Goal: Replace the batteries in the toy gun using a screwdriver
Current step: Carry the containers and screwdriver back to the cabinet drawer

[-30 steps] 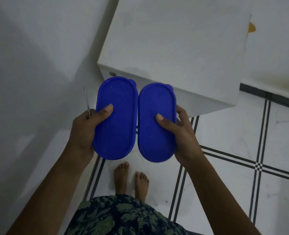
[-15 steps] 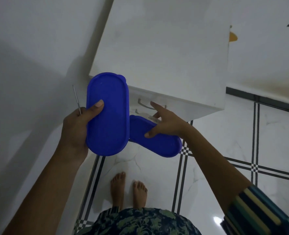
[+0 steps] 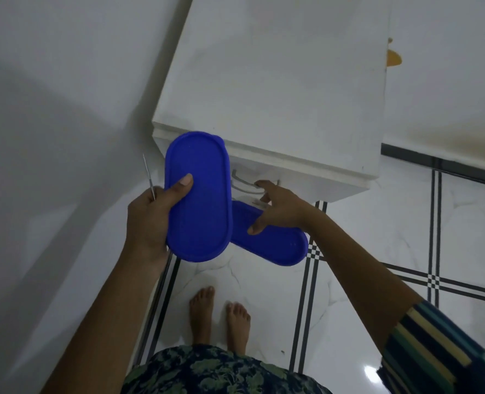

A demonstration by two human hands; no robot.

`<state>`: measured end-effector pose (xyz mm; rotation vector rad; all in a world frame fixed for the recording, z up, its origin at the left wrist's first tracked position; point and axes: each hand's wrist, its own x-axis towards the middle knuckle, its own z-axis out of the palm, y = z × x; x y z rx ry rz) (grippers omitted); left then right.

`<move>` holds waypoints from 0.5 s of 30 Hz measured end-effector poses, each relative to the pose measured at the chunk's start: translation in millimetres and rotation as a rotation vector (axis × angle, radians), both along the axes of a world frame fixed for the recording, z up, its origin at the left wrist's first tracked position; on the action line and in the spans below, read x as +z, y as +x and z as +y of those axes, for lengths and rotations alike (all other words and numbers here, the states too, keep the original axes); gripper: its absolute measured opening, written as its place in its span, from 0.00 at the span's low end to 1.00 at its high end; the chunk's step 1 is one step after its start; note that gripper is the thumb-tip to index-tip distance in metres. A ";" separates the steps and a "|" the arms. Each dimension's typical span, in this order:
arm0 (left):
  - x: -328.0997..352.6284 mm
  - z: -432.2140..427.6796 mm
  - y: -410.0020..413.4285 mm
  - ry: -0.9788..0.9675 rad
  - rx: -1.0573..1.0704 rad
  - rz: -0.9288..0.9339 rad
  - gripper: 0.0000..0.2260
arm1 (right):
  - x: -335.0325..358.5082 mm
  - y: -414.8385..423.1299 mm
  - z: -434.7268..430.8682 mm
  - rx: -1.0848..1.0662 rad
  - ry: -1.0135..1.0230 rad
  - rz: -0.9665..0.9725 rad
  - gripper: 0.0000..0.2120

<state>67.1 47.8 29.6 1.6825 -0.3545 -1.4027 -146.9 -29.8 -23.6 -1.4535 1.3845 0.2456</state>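
My left hand (image 3: 147,220) grips a blue oval box (image 3: 198,200) upright, thumb across its lid, and also holds a thin metal screwdriver (image 3: 148,174) whose shaft sticks up behind the fingers. My right hand (image 3: 281,209) holds a second blue oval box (image 3: 275,243) lower down and turned sideways, thumb on its lid, partly behind the first box. The right hand's fingers stretch out to the metal drawer handle (image 3: 244,183) of the white cabinet (image 3: 278,81). No toy gun or batteries are in view.
The white cabinet stands against a white wall, with a second handle just below the first. White floor tiles with black lines (image 3: 434,280) spread to the right. My bare feet (image 3: 218,317) stand in front of the cabinet.
My right hand has lowered its blue box, turned it sideways and reached forward to the drawer handle. The left hand stays about where it was with its box and the screwdriver.
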 end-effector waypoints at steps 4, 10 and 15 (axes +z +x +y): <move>1.3 14.3 1.3 0.036 0.004 -0.022 0.28 | 5.0 -0.4 16.0 0.060 0.018 0.009 0.45; 15.5 16.8 10.6 0.001 -0.044 0.009 0.29 | 40.8 -3.4 35.4 0.146 0.091 -0.026 0.36; 23.3 4.6 30.8 0.012 -0.106 0.106 0.23 | 79.4 -19.6 39.6 -0.005 0.350 -0.309 0.21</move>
